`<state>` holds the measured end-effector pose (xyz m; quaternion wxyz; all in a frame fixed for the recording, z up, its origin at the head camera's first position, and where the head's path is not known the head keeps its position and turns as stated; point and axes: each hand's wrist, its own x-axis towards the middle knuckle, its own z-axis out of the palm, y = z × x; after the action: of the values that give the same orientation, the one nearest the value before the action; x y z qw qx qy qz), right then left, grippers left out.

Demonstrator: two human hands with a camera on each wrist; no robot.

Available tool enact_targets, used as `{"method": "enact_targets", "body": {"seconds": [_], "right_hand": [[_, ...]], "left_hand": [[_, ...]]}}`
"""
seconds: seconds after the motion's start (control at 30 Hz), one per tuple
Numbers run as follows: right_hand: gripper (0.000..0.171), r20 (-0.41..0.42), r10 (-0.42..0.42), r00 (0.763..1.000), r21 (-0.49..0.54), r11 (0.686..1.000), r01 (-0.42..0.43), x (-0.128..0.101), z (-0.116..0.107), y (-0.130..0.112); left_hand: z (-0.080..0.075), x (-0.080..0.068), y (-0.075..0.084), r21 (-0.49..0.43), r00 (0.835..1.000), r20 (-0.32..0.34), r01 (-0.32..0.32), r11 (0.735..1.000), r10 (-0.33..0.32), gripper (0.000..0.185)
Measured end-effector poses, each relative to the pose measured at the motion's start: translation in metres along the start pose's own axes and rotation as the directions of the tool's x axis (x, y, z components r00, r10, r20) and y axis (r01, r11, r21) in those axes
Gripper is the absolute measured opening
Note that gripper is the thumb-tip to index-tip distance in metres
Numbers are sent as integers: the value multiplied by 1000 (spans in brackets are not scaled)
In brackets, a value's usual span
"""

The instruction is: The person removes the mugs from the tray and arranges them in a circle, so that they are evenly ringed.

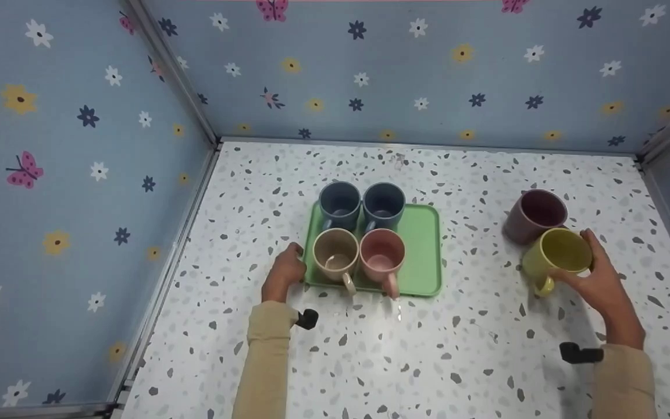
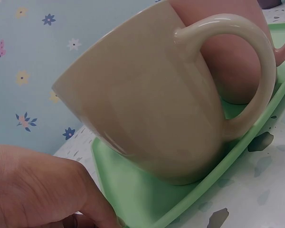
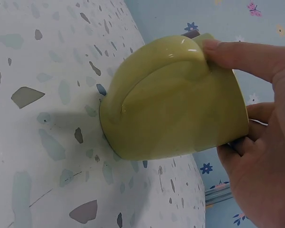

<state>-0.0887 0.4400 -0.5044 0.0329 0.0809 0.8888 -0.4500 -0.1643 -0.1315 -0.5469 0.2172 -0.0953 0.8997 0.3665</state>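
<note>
Sleeves fill the lower edge of the head view, and from them the two hands reach up onto the speckled desk. At the right of the frame the right hand has its grip curled round the yellow-green mug, thumb on one side of the rim and fingers wrapped over the far wall; the right wrist view shows the mug tipped, its base edge meeting the desk. Just above it, touching or nearly so, stands the maroon mug.

At the middle left the left hand pinches the near left edge of the green tray, fingers curled over the rim. How tightly it holds I cannot tell, since the left wrist view shows only the back of the hand. On the tray stand two blue mugs at the back, with the beige mug and the pink mug in front, packed close together.

Risks, as I judge them: the tipped yellow-green mug could knock the maroon one, being so close. A grip on the rim and wall alone could slip on smooth glaze. If the tray is tugged from one edge, the four crowded mugs could clink or slide, and the beige handle overhangs the tray's front edge.
</note>
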Motion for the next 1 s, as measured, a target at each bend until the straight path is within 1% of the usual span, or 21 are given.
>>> {"method": "enact_targets", "body": {"seconds": [0.13,0.23,0.37,0.47,0.6,0.7,0.8,0.9,0.93,0.97,1.0], "right_hand": [[108,-21,-8,1000,-44,999,8,-1,0,-7],[102,-80,-13,997,-64,998,8,-1,2,-14],[94,-177,-12,984,-29,1000,7,-1,8,-25],[88,-235,-34,971,-1,999,34,0,15,-35],[82,-296,-90,951,21,995,100,2,27,-48],[79,-333,-153,930,21,985,169,3,37,-58],[78,-354,-253,900,6,962,273,6,50,-65],[79,-343,-359,868,-3,925,381,9,66,-72],[80,-334,-386,860,-4,913,409,10,71,-75],[80,-321,-402,858,0,906,424,10,76,-77],[80,-312,-422,851,4,895,446,11,81,-79]], "left_hand": [[1,0,0,-6,1000,-7,-12,1000,12,46],[1,1,0,-1,1000,-18,-19,1000,19,46],[1,1,1,6,1000,-17,-15,1000,15,46],[1,2,1,3,1000,-15,-9,1000,9,45],[1,2,1,-5,1000,-12,5,1000,-5,42],[1,2,1,-11,1000,-4,11,1000,-12,40],[0,3,1,-14,1000,-3,11,1000,-11,40],[0,2,1,-9,1000,-7,7,1000,-7,40],[1,2,1,-5,1000,-8,4,1000,-4,40],[1,2,1,-3,1000,-8,2,1000,-3,40],[1,2,1,-1,1000,-8,0,1000,0,40]]}}
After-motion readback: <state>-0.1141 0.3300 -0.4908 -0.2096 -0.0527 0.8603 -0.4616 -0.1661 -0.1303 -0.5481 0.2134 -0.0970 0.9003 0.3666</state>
